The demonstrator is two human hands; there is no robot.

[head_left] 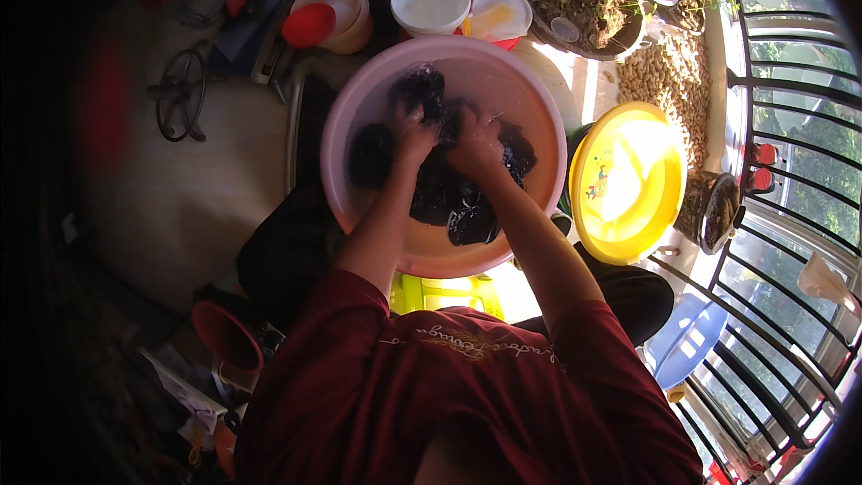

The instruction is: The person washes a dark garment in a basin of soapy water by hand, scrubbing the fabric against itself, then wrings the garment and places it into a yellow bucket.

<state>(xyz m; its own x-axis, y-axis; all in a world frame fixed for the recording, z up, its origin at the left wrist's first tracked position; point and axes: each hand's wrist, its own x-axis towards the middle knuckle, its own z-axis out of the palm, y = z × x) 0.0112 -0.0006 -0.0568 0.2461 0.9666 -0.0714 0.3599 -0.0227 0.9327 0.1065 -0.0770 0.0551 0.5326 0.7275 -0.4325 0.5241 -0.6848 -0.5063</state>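
Note:
A dark, wet garment (437, 193) lies bunched in the water of a large pink basin (338, 139). Both my forearms reach over the basin's near rim. My left hand (416, 135) is closed on a bunched part of the cloth, near the far side. Just to its right, my right hand (477, 145) grips another fold, its fingertips partly hidden by the dark fabric. The rest of the cloth spreads through the water below and to both sides of my hands. What kind of garment it is cannot be made out.
A sunlit yellow basin (588, 171) leans at the right. Beyond the pink basin stand a white bowl (431, 2), a red cup (308, 25) and a planter (584, 0). A green stool (449, 295) shows below it. Black window bars (790, 63) run along the right.

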